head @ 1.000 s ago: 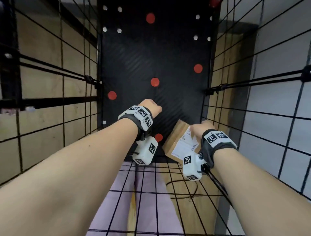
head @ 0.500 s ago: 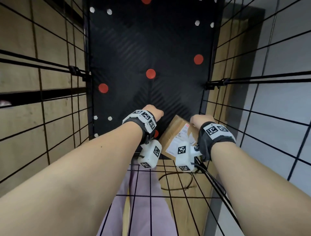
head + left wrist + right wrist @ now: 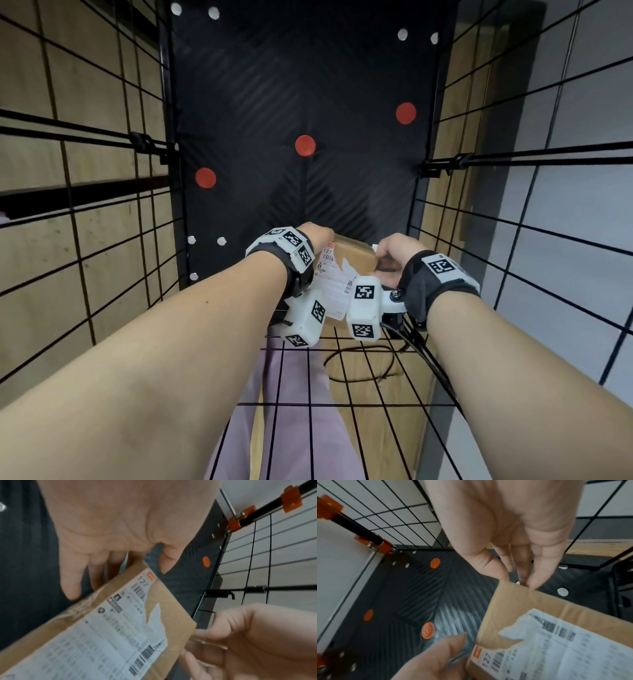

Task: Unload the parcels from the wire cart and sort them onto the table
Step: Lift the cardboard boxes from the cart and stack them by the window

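Observation:
A brown cardboard parcel (image 3: 356, 251) with a torn white shipping label marked 127 sits low at the near end of the wire cart, tilted between my hands. My left hand (image 3: 317, 233) holds its left side; in the left wrist view my fingers (image 3: 72, 588) run down behind the parcel (image 3: 96, 635) and the thumb sits by its top corner. My right hand (image 3: 394, 250) grips the right edge, curled round it in the left wrist view (image 3: 254, 635). The right wrist view shows my fingertips (image 3: 534, 580) on the far edge of the parcel (image 3: 530, 615).
The cart's ribbed black floor (image 3: 308, 85) carries red and white round caps and no other parcel in view. Black wire walls (image 3: 113, 240) close in on the left, on the right (image 3: 534, 240) and at the near side (image 3: 342, 404). A dark cable (image 3: 359, 363) loops below the wrists.
My left hand has moved right from the bare cart floor onto the parcel's left side. The parcel has turned and now sits between both hands; the view has moved closer.

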A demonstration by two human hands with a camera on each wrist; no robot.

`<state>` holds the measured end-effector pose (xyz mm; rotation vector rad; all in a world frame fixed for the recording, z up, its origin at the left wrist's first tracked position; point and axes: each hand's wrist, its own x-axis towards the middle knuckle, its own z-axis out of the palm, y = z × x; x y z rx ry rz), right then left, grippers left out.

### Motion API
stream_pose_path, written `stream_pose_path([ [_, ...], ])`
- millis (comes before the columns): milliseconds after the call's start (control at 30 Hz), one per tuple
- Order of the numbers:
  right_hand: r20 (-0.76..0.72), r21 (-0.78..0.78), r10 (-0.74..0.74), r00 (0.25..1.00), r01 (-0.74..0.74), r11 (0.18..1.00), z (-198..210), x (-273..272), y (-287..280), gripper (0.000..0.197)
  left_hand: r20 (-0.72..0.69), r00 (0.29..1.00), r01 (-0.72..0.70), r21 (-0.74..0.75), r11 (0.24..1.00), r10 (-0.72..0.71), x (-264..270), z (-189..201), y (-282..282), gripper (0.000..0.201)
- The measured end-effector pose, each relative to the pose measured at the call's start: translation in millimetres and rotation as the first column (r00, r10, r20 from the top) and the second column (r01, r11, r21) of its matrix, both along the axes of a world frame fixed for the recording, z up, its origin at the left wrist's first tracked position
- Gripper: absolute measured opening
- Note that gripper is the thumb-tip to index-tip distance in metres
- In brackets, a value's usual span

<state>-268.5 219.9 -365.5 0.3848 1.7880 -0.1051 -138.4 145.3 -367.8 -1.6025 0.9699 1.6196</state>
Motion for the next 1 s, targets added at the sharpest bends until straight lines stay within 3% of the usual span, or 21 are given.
stream_pose_path([
  [67, -0.03, 0.047, -0.049, 0.998, 0.05, 0.998, -1.3, -2.5, 2.0, 0.018, -0.013, 0.992, -0.121, 0.059, 0.991, 0.122, 0.2, 1.4, -2.9, 0.025],
  [167, 0.006, -0.066, -0.048, 0.999, 0.048, 0.997, 2.0, 1.8, -2.8, 0.012, 0.007, 0.977, -0.215, 0.05, 0.975, 0.215, 2.0, 15.6, -18.3, 0.021],
  [267, -0.001, -0.168, -0.002, 1.0, 0.002, 0.986, 14.6, 4.2, -13.7, 0.053, -0.049, 0.974, -0.221, 0.028, 0.975, 0.222, 4.4, 29.5, -31.9, 0.049],
  [333, -0.012, -0.232, -0.054, 0.998, 0.049, 0.971, 29.8, 2.7, -23.3, 0.078, -0.085, 0.968, -0.237, -0.018, 0.971, 0.235, 7.9, 38.6, -40.4, 0.054],
  [400, -0.003, -0.313, -0.043, 0.999, 0.04, 0.949, 49.2, 2.0, -33.0, 0.086, -0.104, 0.96, -0.264, -0.043, 0.964, 0.259, 10.1, 56.8, -50.6, 0.054],
  [533, 0.009, -0.439, 0.029, 1.0, -0.022, 0.898, 91.9, 2.4, -47.9, 0.079, -0.167, 0.963, -0.232, -0.127, 0.964, 0.21, 10.1, 100.1, -72.9, 0.064],
  [767, -0.05, -0.62, 0.095, 0.994, -0.106, 0.777, 184.5, 6.7, -61.4, 0.078, -0.306, 0.913, -0.351, -0.258, 0.9, 0.269, 28.3, 193.5, -97.2, 0.031],
  [900, -0.082, -0.709, 0.037, 0.996, -0.084, 0.7, 249.4, 24.7, -66.6, 0.059, -0.414, 0.85, -0.46, -0.284, 0.841, 0.325, 43.7, 259.7, -100.0, 0.015],
  [1000, -0.076, -0.781, 0.005, 0.997, -0.063, 0.621, 300.0, 41.6, -70.3, 0.031, -0.464, 0.848, -0.459, -0.398, 0.794, 0.258, 58.7, 306.2, -102.8, 0.043],
])
